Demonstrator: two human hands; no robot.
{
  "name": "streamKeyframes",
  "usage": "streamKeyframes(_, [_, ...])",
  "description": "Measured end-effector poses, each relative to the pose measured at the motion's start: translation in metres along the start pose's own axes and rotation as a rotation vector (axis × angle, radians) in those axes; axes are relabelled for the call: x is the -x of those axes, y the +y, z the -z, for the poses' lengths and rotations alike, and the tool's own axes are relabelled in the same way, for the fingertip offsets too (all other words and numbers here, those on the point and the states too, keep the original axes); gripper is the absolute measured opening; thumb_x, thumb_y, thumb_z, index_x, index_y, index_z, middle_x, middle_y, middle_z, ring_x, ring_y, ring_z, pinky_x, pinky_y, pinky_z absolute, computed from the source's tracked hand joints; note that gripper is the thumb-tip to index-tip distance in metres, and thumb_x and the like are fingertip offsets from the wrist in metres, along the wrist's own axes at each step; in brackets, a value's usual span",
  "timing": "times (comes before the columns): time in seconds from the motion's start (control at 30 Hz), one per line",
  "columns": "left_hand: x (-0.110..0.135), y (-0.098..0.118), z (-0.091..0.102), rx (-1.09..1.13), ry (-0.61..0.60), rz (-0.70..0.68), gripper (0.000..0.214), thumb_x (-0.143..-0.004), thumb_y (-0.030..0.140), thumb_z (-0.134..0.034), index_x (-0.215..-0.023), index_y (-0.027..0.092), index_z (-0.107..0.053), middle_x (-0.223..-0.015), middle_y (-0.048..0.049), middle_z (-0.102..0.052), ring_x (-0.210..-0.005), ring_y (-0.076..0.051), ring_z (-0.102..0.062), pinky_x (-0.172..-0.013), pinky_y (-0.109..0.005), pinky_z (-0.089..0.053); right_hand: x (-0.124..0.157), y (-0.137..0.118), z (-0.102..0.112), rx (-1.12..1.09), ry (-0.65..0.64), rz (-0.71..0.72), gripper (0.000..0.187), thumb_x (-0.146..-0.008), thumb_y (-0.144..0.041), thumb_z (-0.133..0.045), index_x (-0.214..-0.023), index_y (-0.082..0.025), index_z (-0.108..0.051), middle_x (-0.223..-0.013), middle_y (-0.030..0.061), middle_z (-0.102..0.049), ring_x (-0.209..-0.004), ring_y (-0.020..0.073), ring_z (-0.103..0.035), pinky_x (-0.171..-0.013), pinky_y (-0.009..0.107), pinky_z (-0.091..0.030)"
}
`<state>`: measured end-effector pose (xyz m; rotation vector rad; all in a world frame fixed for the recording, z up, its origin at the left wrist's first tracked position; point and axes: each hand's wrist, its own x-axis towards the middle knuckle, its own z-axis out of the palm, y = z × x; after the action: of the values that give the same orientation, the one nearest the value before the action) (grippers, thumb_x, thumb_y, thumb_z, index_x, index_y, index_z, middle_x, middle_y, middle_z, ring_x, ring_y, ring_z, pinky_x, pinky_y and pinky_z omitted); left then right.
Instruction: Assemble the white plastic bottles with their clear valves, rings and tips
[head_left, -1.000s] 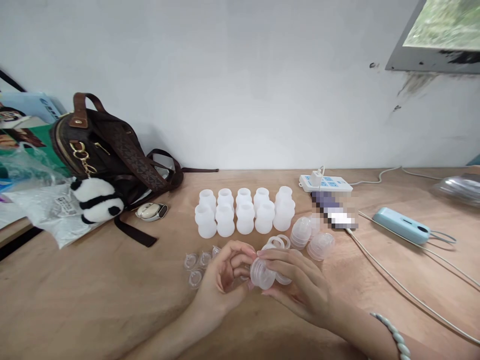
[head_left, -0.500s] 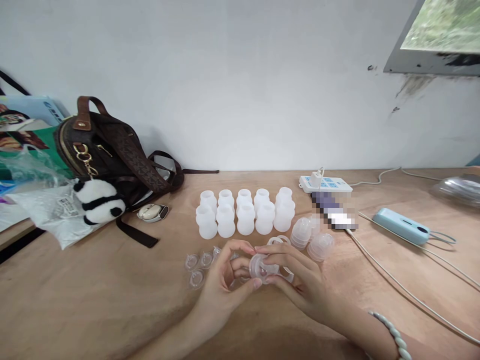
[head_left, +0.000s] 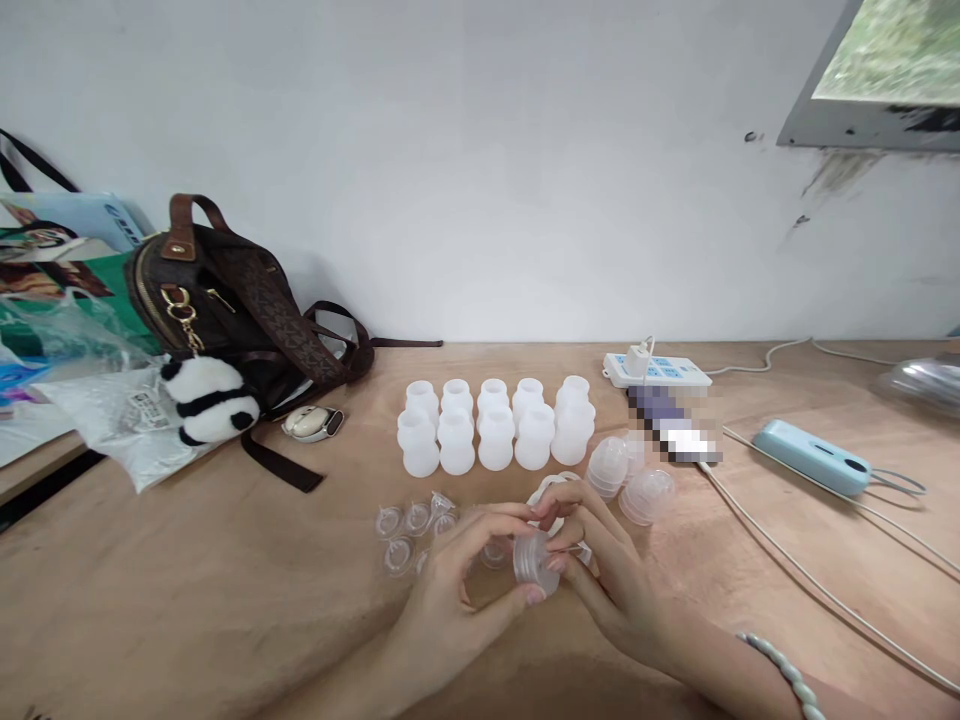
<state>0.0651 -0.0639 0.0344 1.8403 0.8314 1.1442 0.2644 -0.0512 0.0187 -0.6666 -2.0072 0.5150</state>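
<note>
Between my hands is a ribbed translucent bottle collar (head_left: 529,562), tilted on its side. My left hand (head_left: 469,575) grips its rim between thumb and fingers. The bent fingertips of my right hand (head_left: 600,560) press at the collar's right-hand opening, and whatever they pinch there is hidden. Several clear bottle teats (head_left: 398,554) lie on the table beside and partly behind my left hand. Behind my right hand, loose white rings (head_left: 551,484) show in part. Clear domed caps (head_left: 648,497) stand stacked to its right.
Several white, waisted bottles (head_left: 496,440) stand in two rows beyond my hands. A power strip (head_left: 658,370), a blurred-out phone (head_left: 667,420), cables and a light-blue device (head_left: 811,458) lie right. Left are a backpack (head_left: 225,290), a panda plush (head_left: 211,400) and a computer mouse (head_left: 311,423).
The collar has turned from facing me to lying sideways, showing its ribbed side. My right fingers have curled in closer at its opening. The view has shifted slightly.
</note>
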Motion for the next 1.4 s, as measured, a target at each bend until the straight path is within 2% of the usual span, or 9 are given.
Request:
streamKeyframes(0.23, [0.006,-0.004,-0.004,0.112,-0.050,0.039,0.029,-0.090,0.021,-0.071,-0.116,0.029,-0.061,-0.132,-0.0034,-0.066,-0.121,-0.024,-0.063,-0.100,-0.036,-0.049,0.001,-0.004,0.001,0.100,0.013,0.022,0.019,-0.094,-0.004,-0.044,-0.095,-0.023,-0.044,-0.109,0.0067,-0.048,-0.101,0.0205,-0.054,-0.083,0.034,-0.050])
streamKeyframes(0.4, [0.011,-0.005,-0.005,0.125,-0.081,0.130,0.027,-0.088,0.023,-0.070,-0.113,0.026,-0.059,-0.113,-0.0044,-0.068,-0.107,-0.023,-0.065,-0.093,-0.037,-0.049,-0.001,-0.012,0.009,0.224,-0.050,0.120,0.019,-0.093,-0.004,-0.046,-0.098,-0.021,-0.046,-0.107,0.0073,-0.050,-0.095,0.0203,-0.054,-0.080,0.034,-0.049])
streamKeyframes(0.47, [0.011,-0.005,-0.004,0.114,-0.090,0.141,0.027,-0.086,0.024,-0.070,-0.111,0.024,-0.058,-0.107,-0.0039,-0.066,-0.100,-0.022,-0.064,-0.087,-0.034,-0.048,-0.002,-0.012,0.009,0.185,-0.063,0.108,0.017,-0.093,-0.004,-0.046,-0.095,-0.022,-0.046,-0.105,0.0065,-0.051,-0.094,0.0201,-0.054,-0.079,0.034,-0.049])
streamKeyframes(0.6, [0.007,-0.011,-0.002,0.100,-0.083,0.125,0.022,-0.084,0.028,-0.069,-0.102,0.022,-0.057,-0.089,-0.0012,-0.066,-0.081,-0.018,-0.060,-0.075,-0.030,-0.044,-0.002,-0.005,0.001,-0.055,-0.022,-0.022,0.016,-0.098,-0.010,-0.043,-0.089,-0.023,-0.045,-0.100,0.0038,-0.052,-0.091,0.0189,-0.055,-0.076,0.033,-0.047])
streamKeyframes(0.7, [0.006,-0.019,-0.001,0.021,-0.038,0.079,0.024,-0.078,0.032,-0.071,-0.094,0.022,-0.056,-0.080,0.0001,-0.064,-0.073,-0.018,-0.057,-0.067,-0.029,-0.040,-0.002,-0.002,-0.004,-0.173,-0.018,-0.080,0.016,-0.101,-0.017,-0.045,-0.086,-0.023,-0.047,-0.097,0.0028,-0.051,-0.089,0.0184,-0.055,-0.075,0.033,-0.046])
streamKeyframes(0.83, [0.008,-0.023,0.001,-0.057,0.033,-0.005,0.029,-0.074,0.037,-0.075,-0.091,0.022,-0.057,-0.081,-0.0009,-0.063,-0.070,-0.017,-0.056,-0.064,-0.028,-0.038,-0.001,-0.005,-0.003,-0.236,-0.037,-0.115,0.020,-0.103,-0.027,-0.046,-0.084,-0.023,-0.047,-0.097,0.0033,-0.051,-0.089,0.0192,-0.055,-0.076,0.035,-0.047])
streamKeyframes(1.0, [0.005,-0.021,0.001,-0.018,0.065,-0.109,0.031,-0.073,0.040,-0.077,-0.085,0.022,-0.055,-0.073,0.0005,-0.059,-0.061,-0.014,-0.053,-0.057,-0.026,-0.037,-0.002,-0.011,-0.002,-0.290,0.003,-0.134,0.025,-0.103,-0.031,-0.046,-0.080,-0.022,-0.047,-0.091,0.0026,-0.051,-0.082,0.0178,-0.055,-0.070,0.032,-0.047])
streamKeyframes(1.23, [0.001,-0.022,0.002,0.081,0.095,-0.121,0.031,-0.074,0.036,-0.077,-0.084,0.022,-0.052,-0.072,0.0011,-0.058,-0.060,-0.012,-0.050,-0.056,-0.025,-0.037,-0.003,-0.009,0.002,-0.358,-0.006,-0.171,0.026,-0.102,-0.033,-0.050,-0.079,-0.023,-0.045,-0.091,0.0009,-0.048,-0.083,0.0166,-0.051,-0.070,0.030,-0.044])
streamKeyframes(1.4, [0.002,-0.022,0.005,0.075,0.044,-0.097,0.029,-0.074,0.036,-0.074,-0.085,0.021,-0.052,-0.073,0.0012,-0.056,-0.059,-0.011,-0.046,-0.055,-0.025,-0.036,-0.003,-0.009,0.002,-0.360,0.008,-0.165,0.026,-0.103,-0.034,-0.050,-0.079,-0.023,-0.047,-0.090,0.0000,-0.048,-0.081,0.0154,-0.051,-0.069,0.028,-0.044])
